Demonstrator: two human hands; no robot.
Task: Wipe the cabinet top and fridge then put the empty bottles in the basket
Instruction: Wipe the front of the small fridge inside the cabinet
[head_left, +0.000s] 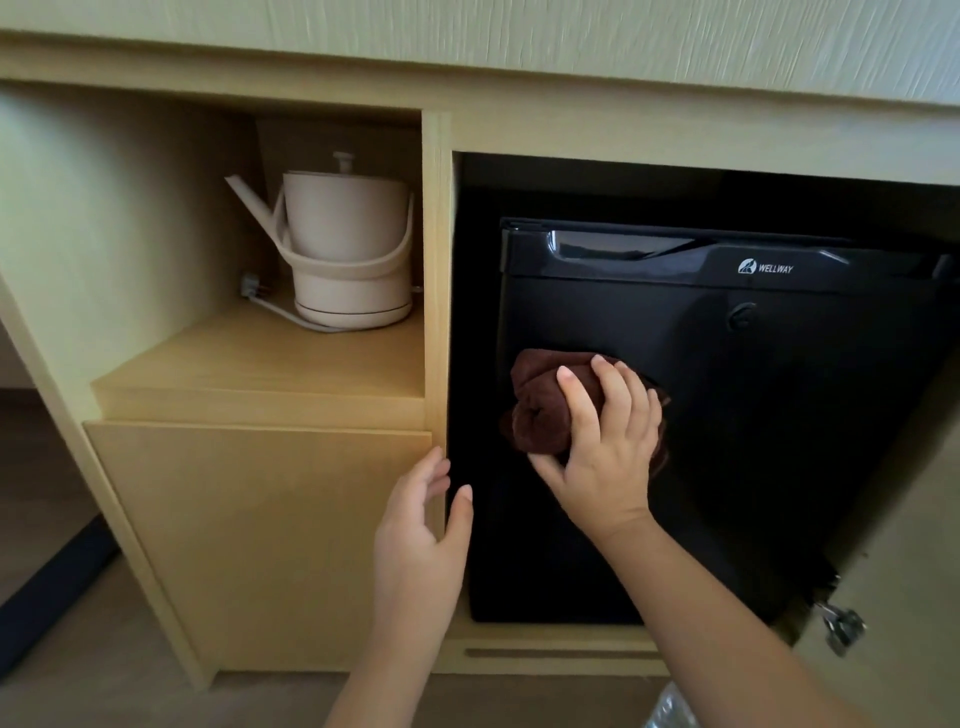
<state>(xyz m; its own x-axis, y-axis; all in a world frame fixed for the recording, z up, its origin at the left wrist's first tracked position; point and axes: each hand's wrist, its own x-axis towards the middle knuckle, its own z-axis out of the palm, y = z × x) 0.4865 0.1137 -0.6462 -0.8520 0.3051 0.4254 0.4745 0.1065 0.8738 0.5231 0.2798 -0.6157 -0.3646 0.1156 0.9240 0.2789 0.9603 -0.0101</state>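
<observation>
Head view. The right hand (602, 447) forms the working grip: its fingers are curled around a bunched dark-brown cloth (540, 405), pressing it flat against the black door of the fridge (727, 415), left of the door's centre. The left hand (421, 525) holds nothing; its fingers are spread and rest at the vertical edge of the cabinet (260, 519) divider just beside the fridge. The step in hand appears to be the fridge wipe. The next move likely calls for sweeping the cloth rightward and upward toward the handle recess and logo, where the door is uncovered. Open room lies to the right and above; the divider edge bounds the stroke on the left. A white kettle (343, 244) stands on the shelf, well apart. A cabinet-door hinge (839, 629) projects at lower right. No bottles or basket can be identified.
</observation>
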